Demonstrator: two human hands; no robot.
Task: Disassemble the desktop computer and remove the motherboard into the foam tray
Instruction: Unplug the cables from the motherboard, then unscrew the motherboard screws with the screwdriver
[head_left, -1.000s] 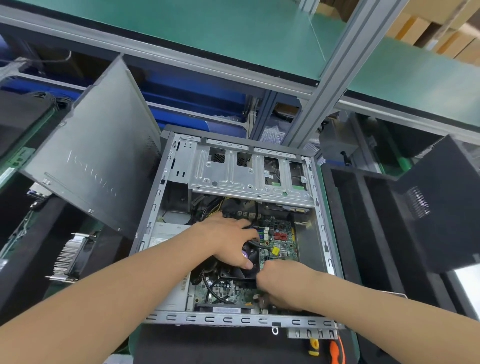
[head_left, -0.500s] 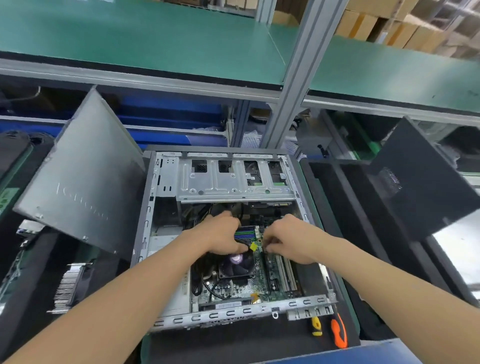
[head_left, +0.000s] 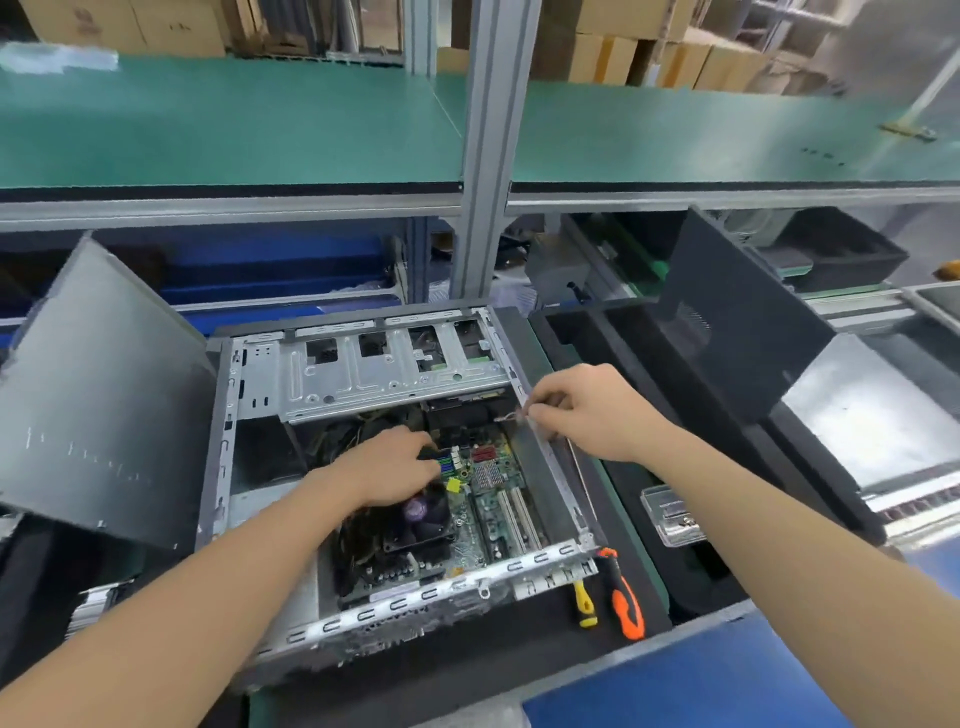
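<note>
Board (head_left: 488, 499) is steadied by left hand (head_left: 389, 467), grip indiscernible; small part (head_left: 511, 415) is pinched by right hand (head_left: 587, 410) above case (head_left: 558, 467) edge, seemingly for removal.

The computer case (head_left: 441, 587) lies flat on its side with the top open, bare grey metal, and a drive cage (head_left: 363, 382) spans its far end. Inside, the green motherboard (head_left: 491, 501) lies flat on the case floor, with a black fan (head_left: 423, 519) at its left and pale slots (head_left: 514, 512) at its right. Just right of the case sits the black foam tray (head_left: 654, 384), divided into long compartments.
</note>
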